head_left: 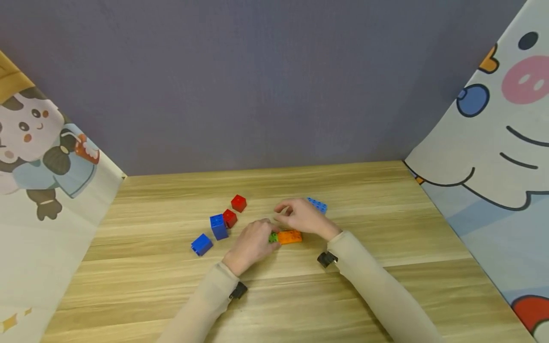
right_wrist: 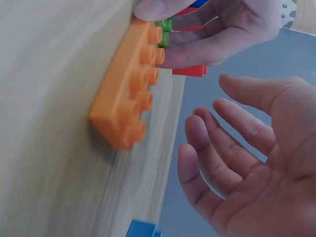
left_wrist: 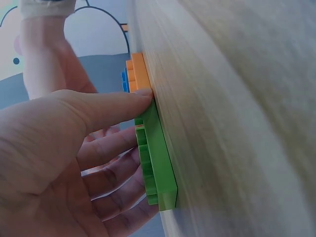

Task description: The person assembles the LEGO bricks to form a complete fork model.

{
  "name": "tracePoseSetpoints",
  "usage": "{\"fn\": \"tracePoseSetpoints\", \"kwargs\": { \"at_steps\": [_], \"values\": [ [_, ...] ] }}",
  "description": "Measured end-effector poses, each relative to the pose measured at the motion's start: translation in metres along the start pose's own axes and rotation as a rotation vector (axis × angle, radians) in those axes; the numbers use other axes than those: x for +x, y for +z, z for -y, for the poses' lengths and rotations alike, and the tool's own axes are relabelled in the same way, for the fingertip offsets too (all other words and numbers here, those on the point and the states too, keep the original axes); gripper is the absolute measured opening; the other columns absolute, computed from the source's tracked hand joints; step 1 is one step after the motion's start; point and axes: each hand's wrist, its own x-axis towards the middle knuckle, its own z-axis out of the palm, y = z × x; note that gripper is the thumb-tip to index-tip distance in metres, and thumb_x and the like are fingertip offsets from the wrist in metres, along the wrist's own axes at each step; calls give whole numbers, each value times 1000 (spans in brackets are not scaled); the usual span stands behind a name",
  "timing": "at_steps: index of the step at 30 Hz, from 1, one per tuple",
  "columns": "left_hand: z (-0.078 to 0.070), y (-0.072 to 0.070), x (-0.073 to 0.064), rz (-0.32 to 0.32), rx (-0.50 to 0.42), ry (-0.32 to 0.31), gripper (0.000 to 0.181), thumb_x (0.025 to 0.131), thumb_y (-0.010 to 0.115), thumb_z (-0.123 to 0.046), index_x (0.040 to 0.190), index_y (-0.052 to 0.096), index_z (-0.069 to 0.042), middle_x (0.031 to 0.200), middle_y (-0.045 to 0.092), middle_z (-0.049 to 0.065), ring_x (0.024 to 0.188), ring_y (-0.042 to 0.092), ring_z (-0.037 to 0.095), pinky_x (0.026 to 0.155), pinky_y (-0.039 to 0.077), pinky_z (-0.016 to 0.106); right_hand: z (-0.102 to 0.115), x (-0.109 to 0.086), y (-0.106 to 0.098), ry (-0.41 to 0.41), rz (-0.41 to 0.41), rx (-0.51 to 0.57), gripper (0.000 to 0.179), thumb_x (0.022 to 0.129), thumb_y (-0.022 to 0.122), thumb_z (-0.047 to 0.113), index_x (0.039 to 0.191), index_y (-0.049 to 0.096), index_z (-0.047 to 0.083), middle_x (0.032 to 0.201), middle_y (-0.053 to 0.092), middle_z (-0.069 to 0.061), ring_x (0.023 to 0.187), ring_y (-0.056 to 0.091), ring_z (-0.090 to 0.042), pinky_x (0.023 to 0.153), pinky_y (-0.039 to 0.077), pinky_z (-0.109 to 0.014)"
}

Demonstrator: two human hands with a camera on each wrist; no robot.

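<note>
An orange building brick (head_left: 290, 237) and a green building brick (left_wrist: 159, 158) lie end to end on the wooden table, studs up. My left hand (head_left: 255, 242) pinches them where they meet, its thumb on the near side and its fingers on the far side. In the head view that hand covers most of the green brick. Just beyond the orange brick hovers my right hand (head_left: 305, 218), fingers loosely bent and nothing in them. A light blue studded brick (head_left: 318, 205) lies behind the right hand, partly hidden by it.
To the left of the left hand stand two red bricks (head_left: 238, 203) and two dark blue bricks (head_left: 218, 227). The wooden table (head_left: 364, 200) ends at a grey panel (head_left: 266, 95) at the back, with cartoon-printed panels on both sides.
</note>
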Motion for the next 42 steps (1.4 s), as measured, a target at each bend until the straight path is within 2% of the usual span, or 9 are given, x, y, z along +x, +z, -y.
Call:
{"fn": "tracePoseSetpoints", "kwargs": {
  "at_steps": [8,21,28,34,38,42],
  "values": [
    [1,2,1,4,-24,10,29,91,85,-21,114,81,-4,117,78,11,107,73,29,96,60,47,15,25,7,37,22,17,37,104,70,29,135,73,10,131,76,-6,111,72,-22,93,62,-40],
    [2,0,2,-13,-17,13,26,90,86,-21,110,81,-5,111,79,10,101,73,26,92,61,43,27,64,25,-26,-15,-3,42,104,69,27,140,67,5,132,74,-10,113,75,-27,97,62,-39],
    [3,1,1,-11,-24,5,25,91,85,-21,110,81,-6,110,81,8,100,75,25,91,62,42,34,75,34,-24,-23,40,48,104,71,29,143,63,2,136,72,-13,119,72,-29,103,60,-42],
    [5,3,-3,-32,-46,7,23,89,86,-20,107,81,-6,108,80,7,99,75,25,89,62,42,39,83,42,-9,-10,33,56,103,72,31,148,59,1,140,70,-14,123,71,-30,107,58,-43],
    [6,5,-4,-34,-56,16,23,89,86,-20,107,81,-7,109,80,7,99,74,25,88,62,40,42,88,47,-1,-14,9,53,101,74,32,144,62,2,136,73,-13,121,72,-29,106,58,-42],
    [7,4,-4,-50,-55,17,19,88,87,-18,101,79,-7,103,78,7,90,73,22,80,62,36,45,92,51,-14,-28,-37,46,100,76,31,137,68,6,130,76,-11,116,73,-26,101,60,-39]
  ]
}}
